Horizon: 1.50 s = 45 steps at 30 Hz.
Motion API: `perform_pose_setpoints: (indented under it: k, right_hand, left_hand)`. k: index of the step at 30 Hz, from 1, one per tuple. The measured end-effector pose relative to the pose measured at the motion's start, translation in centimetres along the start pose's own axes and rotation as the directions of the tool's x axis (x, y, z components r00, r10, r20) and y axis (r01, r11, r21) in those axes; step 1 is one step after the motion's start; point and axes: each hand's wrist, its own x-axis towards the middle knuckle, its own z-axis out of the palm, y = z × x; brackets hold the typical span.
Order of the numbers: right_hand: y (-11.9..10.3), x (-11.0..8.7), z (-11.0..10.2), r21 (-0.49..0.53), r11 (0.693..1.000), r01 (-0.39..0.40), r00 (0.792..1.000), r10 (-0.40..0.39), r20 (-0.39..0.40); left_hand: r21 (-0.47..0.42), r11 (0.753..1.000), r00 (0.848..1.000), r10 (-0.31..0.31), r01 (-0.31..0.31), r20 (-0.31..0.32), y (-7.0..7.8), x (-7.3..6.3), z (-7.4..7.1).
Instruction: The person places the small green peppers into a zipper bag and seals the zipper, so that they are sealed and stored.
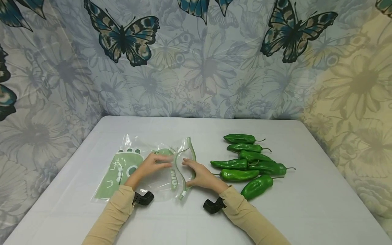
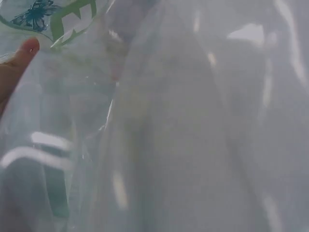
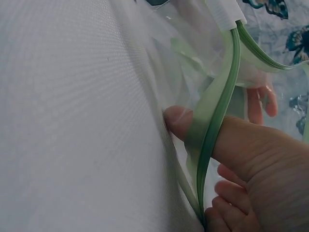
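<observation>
A clear plastic zip bag (image 1: 165, 177) with a green cartoon print lies on the left half of the table. Its green-edged mouth (image 3: 217, 101) gapes to the right. My right hand (image 1: 203, 175) is at that mouth, thumb and forefinger spread apart; the right wrist view shows the thumb passing behind the zip edge. Over the bag's middle reaches my left hand (image 1: 153, 165), fingers stretched towards the mouth, touching the film. Plastic fills most of the left wrist view, with only a fingertip (image 2: 29, 48) showing. A white slider (image 3: 226, 13) sits on the zip.
Several green peppers (image 1: 240, 175) lie loosely grouped to the right of my right hand, the lowest pepper (image 1: 257, 187) close to the right sleeve. A white cloth (image 1: 171, 221) covers the table. Butterfly-printed fabric (image 1: 208, 78) hangs behind and at the sides.
</observation>
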Motion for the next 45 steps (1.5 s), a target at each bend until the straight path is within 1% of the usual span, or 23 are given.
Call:
perform_pose_setpoints:
  k: [3,6,10,11,14,18,21,24,26,29,32,35,36,37,42,45]
  right_hand:
    - [0.0,0.1,0.0,0.012,1.000,-0.003,1.000,0.003,0.008]
    - [-0.1,0.2,0.0,0.020,1.000,0.011,1.000,-0.011,0.006]
    - [0.0,0.2,-0.1,0.034,0.999,0.018,1.000,-0.018,-0.004]
    - [0.0,0.1,-0.1,0.040,0.999,0.015,1.000,-0.015,-0.005]
    - [0.1,0.1,-0.2,0.061,0.998,-0.002,1.000,0.002,-0.005]
    - [0.3,0.2,-0.2,0.132,0.990,-0.042,0.999,0.042,0.001]
    - [0.2,0.2,-0.3,0.178,0.982,-0.066,0.998,0.066,0.006]
    - [-0.1,0.1,-0.4,0.184,0.981,-0.059,0.998,0.059,0.004]
    - [-0.2,0.1,-0.5,0.161,0.986,-0.042,0.999,0.041,0.004]
    - [-0.4,0.1,-0.6,0.112,0.994,-0.003,1.000,0.002,0.005]
    - [-0.6,0.1,-0.9,0.075,0.997,0.022,1.000,-0.022,0.003]
    - [-0.7,0.1,-1.3,0.094,0.995,0.040,0.999,-0.040,-0.007]
    - [-0.7,0.1,-1.4,0.104,0.994,0.042,0.999,-0.041,-0.009]
    - [-0.7,0.0,-1.4,0.121,0.992,0.040,0.999,-0.039,-0.010]
    - [-1.1,-0.4,-2.1,0.174,0.985,0.017,1.000,-0.016,-0.005]
    - [-1.5,-0.9,-2.7,0.203,0.979,0.009,1.000,-0.008,-0.006]
  left_hand:
    - [-0.025,0.999,0.999,-0.031,0.030,-0.039,-0.2,-0.1,-0.2]
    - [-0.069,0.996,0.995,-0.061,0.055,-0.080,-1.0,-0.3,-0.5]
    - [-0.117,0.991,0.990,-0.078,0.065,-0.114,-2.1,-0.4,-1.0]
    - [-0.125,0.991,0.990,-0.073,0.058,-0.120,-2.3,-0.4,-1.0]
    - [-0.141,0.990,0.989,-0.026,0.006,-0.144,-2.6,-0.4,-1.2]
    - [-0.195,0.978,0.983,0.046,-0.081,-0.179,-2.5,-0.3,-1.3]
    - [-0.249,0.960,0.981,0.090,-0.131,-0.170,-2.3,-0.3,-1.3]
    - [-0.281,0.948,0.982,0.107,-0.149,-0.157,-2.2,-0.2,-1.2]
    - [-0.291,0.945,0.982,0.110,-0.151,-0.155,-2.2,-0.2,-1.2]
    - [-0.299,0.944,0.983,0.097,-0.140,-0.156,-2.2,-0.2,-1.2]
    - [-0.313,0.944,0.988,0.065,-0.106,-0.138,-2.1,-0.1,-1.3]
    - [-0.333,0.939,0.993,0.049,-0.084,-0.112,-2.2,-0.2,-1.4]
    - [-0.335,0.939,0.994,0.044,-0.076,-0.102,-1.9,-0.1,-1.4]
    - [-0.332,0.940,0.994,0.048,-0.076,-0.093,-1.9,-0.2,-1.4]
    - [-0.313,0.948,0.997,0.038,-0.056,-0.062,-0.3,-0.1,-1.4]
    - [-0.312,0.949,0.998,0.034,-0.048,-0.051,0.0,-0.1,-1.4]
